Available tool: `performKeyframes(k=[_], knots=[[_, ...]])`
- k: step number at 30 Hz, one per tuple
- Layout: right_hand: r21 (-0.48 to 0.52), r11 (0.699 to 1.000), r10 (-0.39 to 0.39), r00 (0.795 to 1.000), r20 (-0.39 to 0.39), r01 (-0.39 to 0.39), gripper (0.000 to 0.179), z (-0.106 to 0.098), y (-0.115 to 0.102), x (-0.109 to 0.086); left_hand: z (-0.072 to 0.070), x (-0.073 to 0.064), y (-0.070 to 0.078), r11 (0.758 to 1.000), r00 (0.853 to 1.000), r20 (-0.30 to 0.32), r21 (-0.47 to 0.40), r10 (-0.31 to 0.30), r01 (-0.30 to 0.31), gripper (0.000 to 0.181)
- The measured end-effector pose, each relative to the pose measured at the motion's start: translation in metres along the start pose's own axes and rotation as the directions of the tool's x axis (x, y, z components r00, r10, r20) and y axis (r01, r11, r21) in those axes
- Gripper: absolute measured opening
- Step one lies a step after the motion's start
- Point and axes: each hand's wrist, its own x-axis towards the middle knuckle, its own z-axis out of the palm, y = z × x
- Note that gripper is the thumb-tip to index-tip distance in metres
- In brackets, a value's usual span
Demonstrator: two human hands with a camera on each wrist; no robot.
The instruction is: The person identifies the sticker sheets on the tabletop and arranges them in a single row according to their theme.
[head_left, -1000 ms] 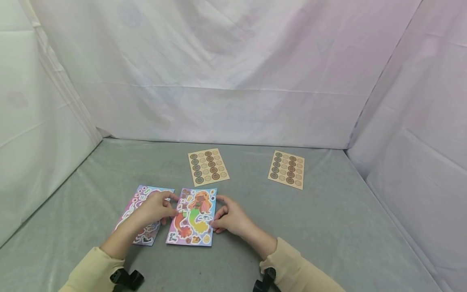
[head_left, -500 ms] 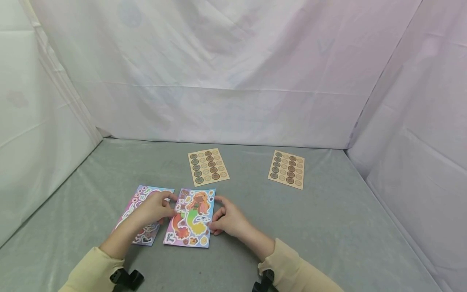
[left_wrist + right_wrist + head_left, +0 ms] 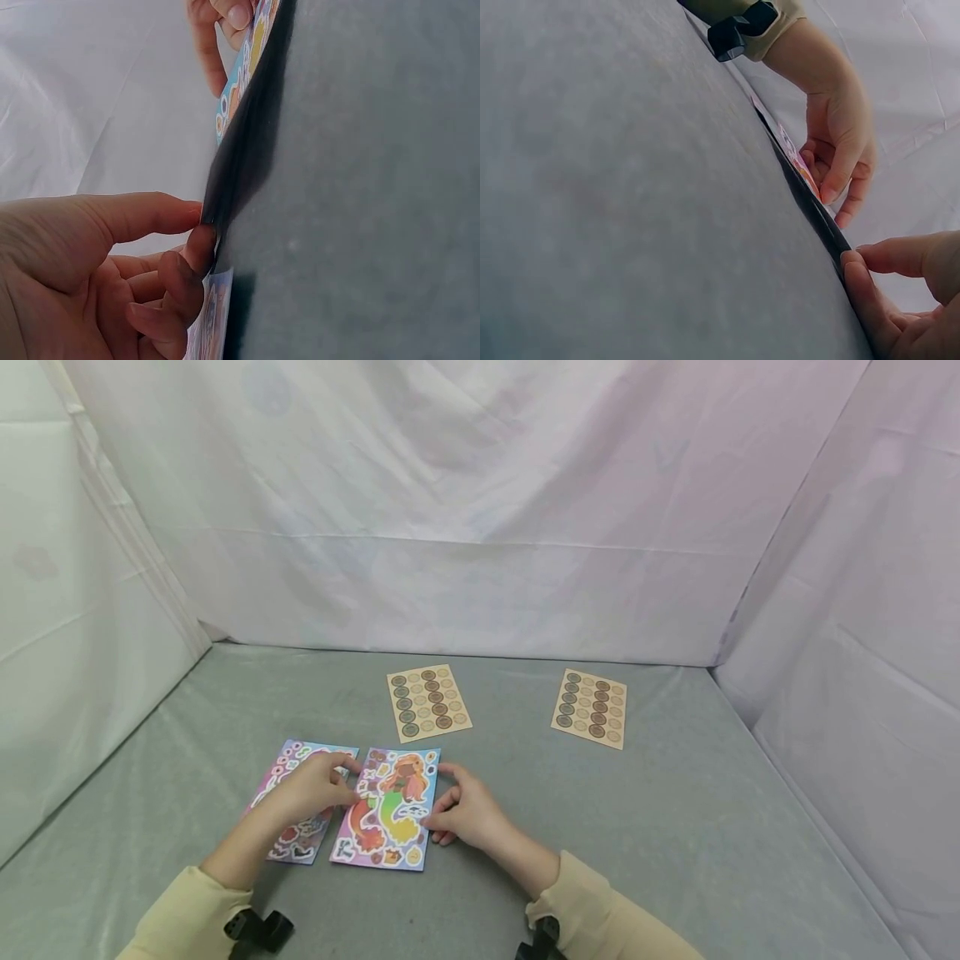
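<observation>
A colourful mermaid sticker sheet (image 3: 386,847) is held between both hands at front centre, its face up. My left hand (image 3: 311,789) pinches its left edge between thumb and fingers. At the opposite edge, my right hand (image 3: 471,814) grips it the same way, with one finger reaching up along the side. In the left wrist view the sheet's dark underside (image 3: 244,157) shows, bowed slightly off the grey cloth. A second sticker sheet (image 3: 300,847), pink and blue, lies flat to the left, partly hidden under my left hand and forearm.
Two tan sheets of round coin-like stickers lie farther back: one sheet (image 3: 426,702) behind the mermaid sheet, the other sheet (image 3: 588,708) to the right. Grey cloth (image 3: 675,827) covers the table. White curtains (image 3: 450,593) enclose the back and sides.
Both hands have shifted the mermaid sheet slightly to the left, closer to the second sheet. The right hand moved with it; the left hand moved only a little. The tan sheets stayed put.
</observation>
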Motion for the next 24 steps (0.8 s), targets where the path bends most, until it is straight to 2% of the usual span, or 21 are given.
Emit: performKeyframes(k=[8, 17, 24], knots=[[-0.021, 1.0, 0.002, 1.0, -0.021, -0.002, 0.079, 0.0012, -0.0007, -0.0005, -0.0021, -0.0029, 0.0006, 1.0, 1.0, 0.012, -0.007, 0.012, -0.012, 0.041], [-0.041, 0.999, 0.003, 1.0, -0.009, -0.004, 0.081, 0.0018, -0.0006, -0.0004, -0.0032, -0.0028, 0.0006, 1.0, 1.0, 0.018, -0.022, -0.019, 0.019, 0.042], [-0.035, 0.999, 0.012, 1.0, -0.01, -0.012, 0.082, 0.0011, 0.0003, -0.0002, -0.0023, -0.0016, -0.0002, 1.0, 1.0, 0.023, -0.018, -0.015, 0.015, 0.042]])
